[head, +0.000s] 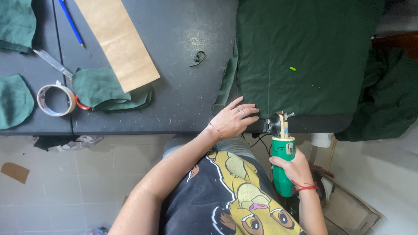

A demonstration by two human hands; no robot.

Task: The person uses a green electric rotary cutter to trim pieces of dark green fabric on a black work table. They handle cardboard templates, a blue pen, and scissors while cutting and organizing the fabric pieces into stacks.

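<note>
Head view, looking straight down at a dark, scuffed worktable [183, 87].

Lower centre: left hand [233, 119] flat, fingers spread, pressing the near edge of a large dark green fabric sheet [300, 56] filling the upper right of frame. Not clamped on anything, just palm down on cloth.

Just right of it: right hand [294, 167] wrapped tight round the green plastic body of a handheld rotary fabric cutter [281, 143], round blade end touching the fabric edge at the table's front lip. Hands apart, cutter head between them.

Risks, judged: left fingertips sit very near the blade, so a slip or a jerk of the cloth could bring them into it. Black cord hanging below the table near the cutter could snag. Loose fabric strip draped at the sheet's left edge could bunch under the blade and spoil the cut. Sheet overhanging right side could drag and shift.

Materials: fabric matte, woven, lightly creased, small bright green chalk piece [292, 68] lying on it. Cutter hard glossy plastic with metal guard.

Upper left: long tan paper pattern strip [117, 41], stiff and flat; curved green cut pieces [100, 87] stacked beside it; masking tape roll [55, 100], ring-shaped; scissors [54, 63] with metal blades; blue pencil [72, 21].
</note>
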